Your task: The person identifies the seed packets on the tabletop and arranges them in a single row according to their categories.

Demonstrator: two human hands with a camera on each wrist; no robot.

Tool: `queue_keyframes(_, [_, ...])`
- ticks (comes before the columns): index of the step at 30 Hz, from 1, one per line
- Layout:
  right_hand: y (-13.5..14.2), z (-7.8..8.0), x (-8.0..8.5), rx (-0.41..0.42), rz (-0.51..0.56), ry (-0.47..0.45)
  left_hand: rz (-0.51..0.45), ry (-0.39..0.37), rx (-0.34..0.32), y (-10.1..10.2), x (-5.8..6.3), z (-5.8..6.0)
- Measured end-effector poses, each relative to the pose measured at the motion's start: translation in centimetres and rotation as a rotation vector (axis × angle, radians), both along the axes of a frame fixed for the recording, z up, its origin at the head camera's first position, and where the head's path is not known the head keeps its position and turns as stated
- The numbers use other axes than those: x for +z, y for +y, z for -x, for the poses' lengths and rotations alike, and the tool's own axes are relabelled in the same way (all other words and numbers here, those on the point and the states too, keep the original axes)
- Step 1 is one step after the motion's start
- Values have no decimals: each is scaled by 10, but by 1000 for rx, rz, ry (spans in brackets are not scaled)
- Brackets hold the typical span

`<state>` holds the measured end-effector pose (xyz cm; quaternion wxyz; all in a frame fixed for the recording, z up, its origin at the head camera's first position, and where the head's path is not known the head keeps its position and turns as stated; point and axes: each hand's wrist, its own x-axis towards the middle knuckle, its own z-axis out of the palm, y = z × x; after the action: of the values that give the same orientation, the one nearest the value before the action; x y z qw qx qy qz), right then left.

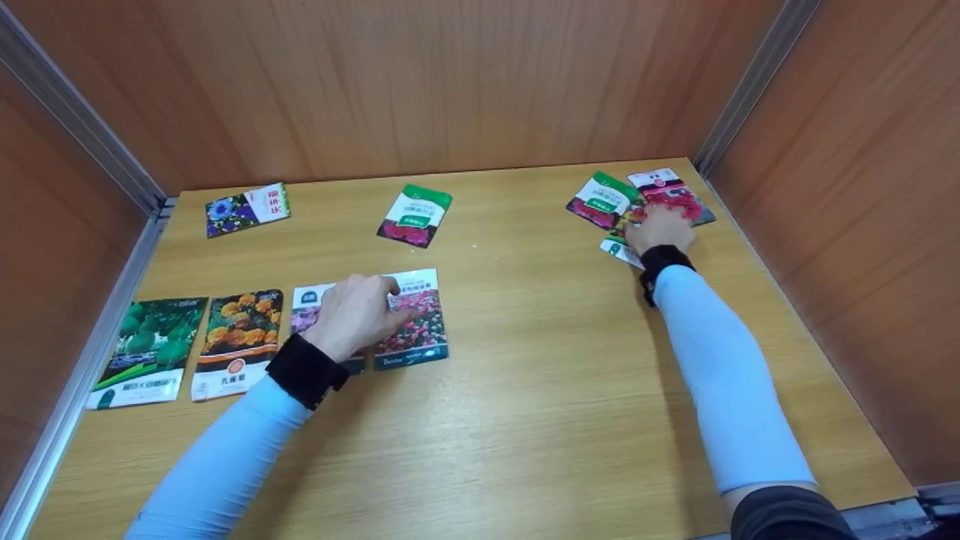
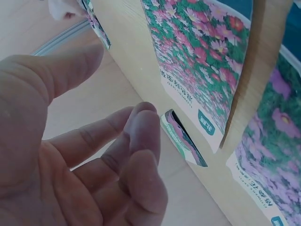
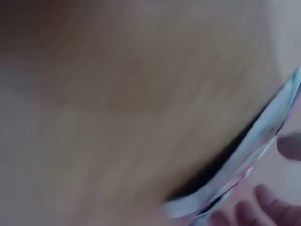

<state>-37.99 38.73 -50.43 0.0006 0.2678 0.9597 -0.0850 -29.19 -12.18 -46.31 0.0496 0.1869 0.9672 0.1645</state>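
Note:
My left hand (image 1: 356, 315) is above two seed packets in the front row, its fingers loosely bent and nothing between them in the left wrist view. One packet shows pink and red cosmos-like flowers (image 2: 202, 52); the purple-flowered packet (image 2: 273, 127) beside it is partly covered by the hand in the head view. At the back right, my right hand (image 1: 664, 229) reaches onto an overlapping cluster of packets: a green-and-white one (image 1: 602, 200), a pink-topped one (image 1: 660, 180) and a white-edged one (image 1: 621, 251). In the blurred right wrist view, spread fingertips (image 3: 270, 200) lie close over the packets' edges.
A green melon packet (image 1: 157, 345) and an orange marigold packet (image 1: 244, 330) continue the front row leftward. Farther back lie a blue-flower packet (image 1: 244, 211) and a green-and-white packet (image 1: 415, 216). Wooden panels (image 1: 450, 82) enclose the table (image 1: 540, 420) at back and sides.

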Motion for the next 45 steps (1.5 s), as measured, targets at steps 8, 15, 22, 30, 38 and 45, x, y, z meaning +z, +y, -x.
queue_keyframes(8, [18, -24, 29, -25, 124, -217, 16, -30, -7, 12, 5, 3])
queue_keyframes(15, [20, -29, 50, -105, 374, -246, 21, -43, 2, 22, 4, 4])
queue_keyframes(22, [35, -16, 36, -53, 342, -288, 27, -36, -7, 32, 5, 6])
queue_keyframes(30, [32, -15, 30, 17, 457, -257, -13, -21, -36, 51, 9, 9])
queue_keyframes(38, [11, -29, 28, 144, 660, -175, -101, -83, -68, 69, 6, 10])
queue_keyframes(45, [-44, -41, 54, 216, 834, -100, -372, -336, -10, 95, 4, 20])
